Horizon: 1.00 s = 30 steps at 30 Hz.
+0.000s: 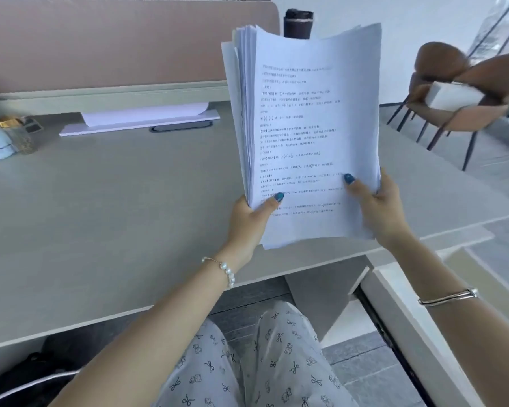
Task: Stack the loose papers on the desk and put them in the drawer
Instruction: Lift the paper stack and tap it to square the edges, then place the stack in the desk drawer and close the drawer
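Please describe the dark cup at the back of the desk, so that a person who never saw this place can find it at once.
Start from the pink divider panel along the far edge of the desk and follow it to its right end. The dark cup stands just past that end, partly hidden behind the paper stack. It is the only dark, lidded cylinder there.

I'm looking at an office workstation: a long grey desk (100,186) backed by a padded divider panel (115,39), a cable slot (180,127) set into the desktop, printed papers (306,136) in hand, an open drawer (394,312) at the right, and brown visitor chairs (459,83) beyond the desk end
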{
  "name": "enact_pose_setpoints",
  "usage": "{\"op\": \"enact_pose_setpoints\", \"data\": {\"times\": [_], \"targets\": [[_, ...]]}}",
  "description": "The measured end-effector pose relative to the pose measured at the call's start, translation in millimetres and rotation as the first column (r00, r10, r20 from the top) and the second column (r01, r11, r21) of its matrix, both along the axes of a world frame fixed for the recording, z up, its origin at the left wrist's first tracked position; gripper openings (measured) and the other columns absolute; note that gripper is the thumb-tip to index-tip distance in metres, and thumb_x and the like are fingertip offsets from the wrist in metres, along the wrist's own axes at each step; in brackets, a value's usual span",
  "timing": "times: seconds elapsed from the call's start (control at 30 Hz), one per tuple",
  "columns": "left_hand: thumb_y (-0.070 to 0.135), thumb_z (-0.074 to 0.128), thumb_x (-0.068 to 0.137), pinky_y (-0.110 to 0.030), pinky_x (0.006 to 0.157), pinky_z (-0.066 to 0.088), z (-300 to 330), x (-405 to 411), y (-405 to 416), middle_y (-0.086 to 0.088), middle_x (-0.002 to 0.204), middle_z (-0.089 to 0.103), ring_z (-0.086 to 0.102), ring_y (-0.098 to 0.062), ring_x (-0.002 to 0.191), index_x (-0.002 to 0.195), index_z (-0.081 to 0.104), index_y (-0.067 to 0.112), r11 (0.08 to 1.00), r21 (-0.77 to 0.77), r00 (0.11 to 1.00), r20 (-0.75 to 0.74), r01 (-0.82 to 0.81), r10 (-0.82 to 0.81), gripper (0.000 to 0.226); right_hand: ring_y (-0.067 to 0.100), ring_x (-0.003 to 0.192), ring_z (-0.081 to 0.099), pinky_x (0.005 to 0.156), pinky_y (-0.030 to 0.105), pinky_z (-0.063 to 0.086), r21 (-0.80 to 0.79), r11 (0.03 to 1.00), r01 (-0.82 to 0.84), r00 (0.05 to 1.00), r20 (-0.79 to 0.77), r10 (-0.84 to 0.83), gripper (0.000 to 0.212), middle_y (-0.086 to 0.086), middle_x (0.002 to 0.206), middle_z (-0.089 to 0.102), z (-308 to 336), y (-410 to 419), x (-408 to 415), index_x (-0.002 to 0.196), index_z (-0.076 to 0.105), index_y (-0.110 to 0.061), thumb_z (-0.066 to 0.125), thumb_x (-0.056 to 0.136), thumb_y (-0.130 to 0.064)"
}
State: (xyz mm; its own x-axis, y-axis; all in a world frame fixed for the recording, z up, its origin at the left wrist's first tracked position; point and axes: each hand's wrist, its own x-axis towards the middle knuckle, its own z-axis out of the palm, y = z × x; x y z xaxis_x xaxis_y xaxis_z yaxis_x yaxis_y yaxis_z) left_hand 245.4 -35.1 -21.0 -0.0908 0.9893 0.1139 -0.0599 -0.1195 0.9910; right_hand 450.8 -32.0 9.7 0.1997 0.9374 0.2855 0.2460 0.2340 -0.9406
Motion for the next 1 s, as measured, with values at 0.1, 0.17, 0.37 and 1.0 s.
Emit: {"op": "enact_pose_setpoints", "data": {"times": [0.1,0.17,0.37,1.0], "targets": [[0.019,0.070,0.082,-0.010,0.060,0.053,0,39,-2,0.016,0.082,0.070,0.065,0.010,0.068,0.080,0.066,0.033,0.991,-0.025,0.991,0.009,0.132,-0.132,0.015,-0.004,0.078,0.061,0.060,0.005,0.043,-0.026,0.992,0.124,0.991,0.057,-0.122,0.026,-0.015,0.096,0.062,-1,-16,43,0.117,0.053,-0.020,0.057,0.091,-0.020],[0.016,0.069,0.082,-0.013,0.061,0.053,5,65,-2,0.016,0.082,0.070,0.067,0.006,0.070,0.081,0.067,0.031,0.974,-0.036,0.974,0.021,0.225,-0.224,0.015,0.012,0.088,0.059,0.069,0.017,0.044,-0.038,0.979,0.201,0.977,0.087,-0.197,0.035,-0.005,0.105,0.062,-1,-28,73,0.124,0.052,-0.014,0.058,0.090,-0.021],[0.017,0.067,0.084,-0.014,0.069,0.052,18,144,10,0.008,0.094,0.071,0.068,-0.002,0.083,0.098,0.062,0.020,0.932,-0.006,0.931,0.050,0.362,-0.361,0.016,-0.010,0.077,0.055,0.055,-0.001,0.041,-0.095,0.942,0.323,0.939,0.152,-0.307,0.027,-0.011,0.098,0.061,-6,-82,157,0.115,0.054,-0.026,0.061,0.089,-0.023],[0.014,0.062,0.077,-0.022,0.064,0.044,-27,303,42,0.007,0.085,0.060,0.057,-0.012,0.074,0.108,0.054,0.018,0.917,-0.109,0.829,-0.396,0.384,-0.395,0.031,0.024,0.092,0.060,0.077,0.032,0.042,-0.477,0.734,0.484,0.857,0.426,-0.288,0.026,-0.002,0.094,0.064,-74,-190,313,0.111,0.056,-0.031,0.059,0.090,-0.017]]}}
